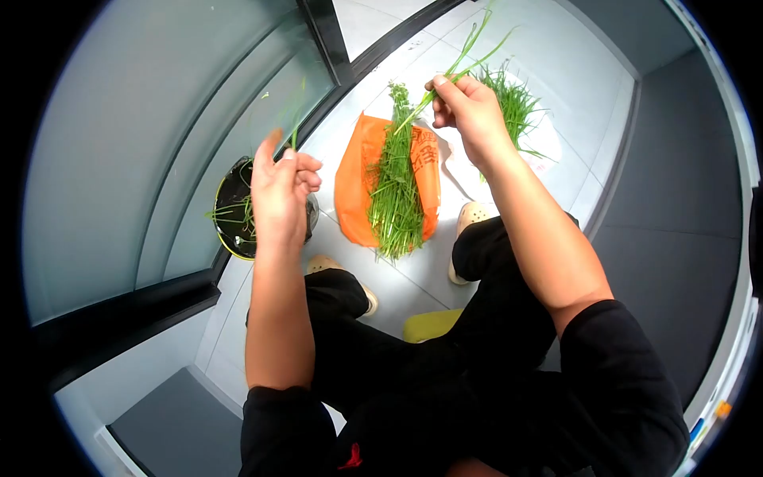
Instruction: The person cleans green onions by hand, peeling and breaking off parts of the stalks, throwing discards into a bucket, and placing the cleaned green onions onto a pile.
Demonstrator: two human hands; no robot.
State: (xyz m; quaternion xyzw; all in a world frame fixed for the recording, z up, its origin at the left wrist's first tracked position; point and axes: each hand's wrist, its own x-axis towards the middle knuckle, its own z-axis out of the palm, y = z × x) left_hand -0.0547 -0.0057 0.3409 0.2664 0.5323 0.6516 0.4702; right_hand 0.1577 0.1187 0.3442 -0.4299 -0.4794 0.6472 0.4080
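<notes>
My right hand [470, 111] pinches a few long green stalks [425, 102], which reach up past the fingers and down toward the pile. My left hand [282, 179] is raised beside the black-lined bin [235, 208], its fingers partly spread and blurred. A thin green blade [295, 133] shows at its fingertips; whether the fingers grip it is unclear. Between the hands, a long pile of green stalks [396, 191] lies on an orange plastic bag [354, 187] on the floor. More greens [515, 105] lie on a white bag [542, 143] behind my right wrist.
Green scraps hang in the bin by the glass door [191, 119]. My two feet in beige clogs [472, 213] stand near the orange bag. A yellow-green stool edge [429, 326] shows under me. Grey panels [671, 207] stand on the right.
</notes>
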